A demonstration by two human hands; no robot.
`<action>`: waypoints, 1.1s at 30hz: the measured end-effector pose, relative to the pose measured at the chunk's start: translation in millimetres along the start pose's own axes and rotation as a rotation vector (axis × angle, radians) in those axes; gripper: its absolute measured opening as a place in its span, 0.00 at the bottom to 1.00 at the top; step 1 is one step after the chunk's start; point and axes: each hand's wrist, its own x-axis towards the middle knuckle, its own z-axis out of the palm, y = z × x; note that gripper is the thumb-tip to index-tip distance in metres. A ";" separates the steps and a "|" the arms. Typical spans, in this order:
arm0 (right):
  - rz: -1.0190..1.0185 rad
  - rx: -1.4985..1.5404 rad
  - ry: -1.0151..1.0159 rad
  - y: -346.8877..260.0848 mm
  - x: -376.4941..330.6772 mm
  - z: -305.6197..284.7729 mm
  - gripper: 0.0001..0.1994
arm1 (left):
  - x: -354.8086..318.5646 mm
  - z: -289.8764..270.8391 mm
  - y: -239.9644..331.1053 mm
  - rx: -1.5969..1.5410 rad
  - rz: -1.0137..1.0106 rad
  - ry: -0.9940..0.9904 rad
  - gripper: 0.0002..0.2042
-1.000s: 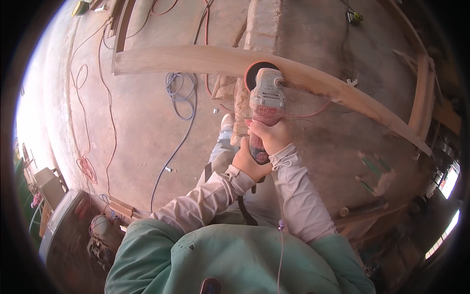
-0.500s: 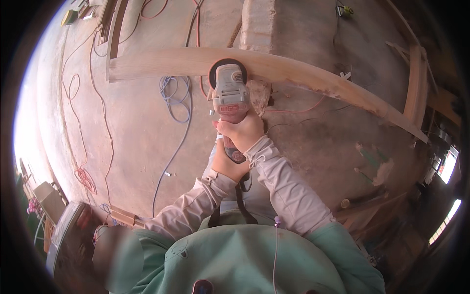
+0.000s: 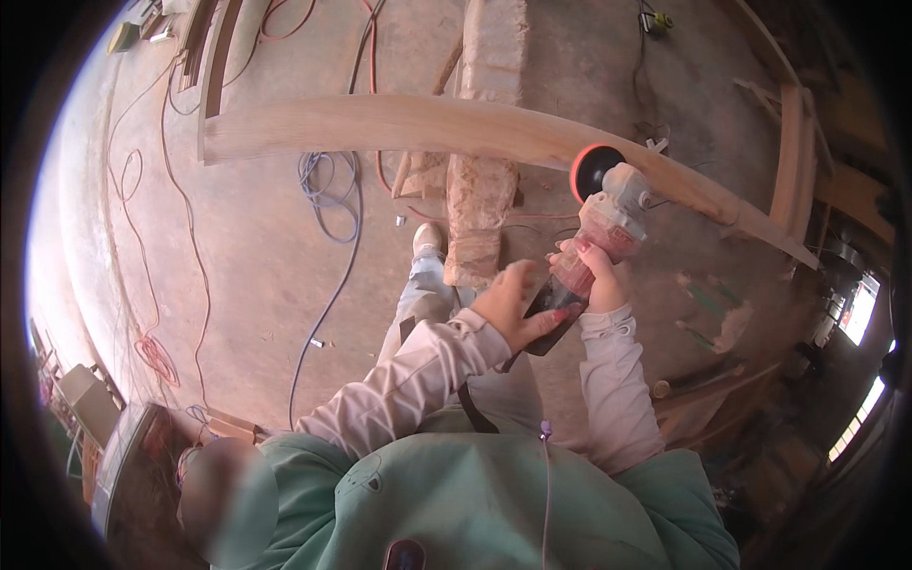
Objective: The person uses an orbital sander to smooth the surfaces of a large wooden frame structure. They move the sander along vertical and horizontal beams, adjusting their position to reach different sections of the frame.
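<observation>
Right hand (image 3: 606,275) wrapped around the body of a power sander (image 3: 611,228), fingers closed on its red-and-grey housing. Left hand (image 3: 508,309) at the tool's black rear end — thumb laid along it, other fingers loosely bent and parted from the thumb, tips blurred. Sander sits right of centre, head angled far and right; its round black disc (image 3: 596,173), orange-rimmed, overlaps the near edge of a long curved wooden board (image 3: 380,123). Contact between disc and board: cannot tell. Board spans the scene left to right, crossing above a rough pale masonry strip (image 3: 475,218). Blue hose (image 3: 357,237) loops on the floor at left — a shoe (image 3: 427,237) stands just left of the strip.
</observation>
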 end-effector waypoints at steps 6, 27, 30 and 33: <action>-0.180 -0.367 -0.225 25.6 2.6 42.7 0.19 | 1.4 -35.5 18.5 0.172 0.039 0.229 0.29; -0.131 -0.591 -0.203 45.5 47.9 -3.7 0.34 | 71.6 22.2 -2.1 0.005 -0.250 0.402 0.42; -0.103 -0.553 -0.164 17.6 43.9 -51.5 0.30 | 93.3 69.0 18.4 0.038 -0.308 0.350 0.46; -0.148 -0.587 -0.102 14.8 48.7 -109.5 0.22 | 112.9 113.7 58.2 0.093 -0.390 0.259 0.37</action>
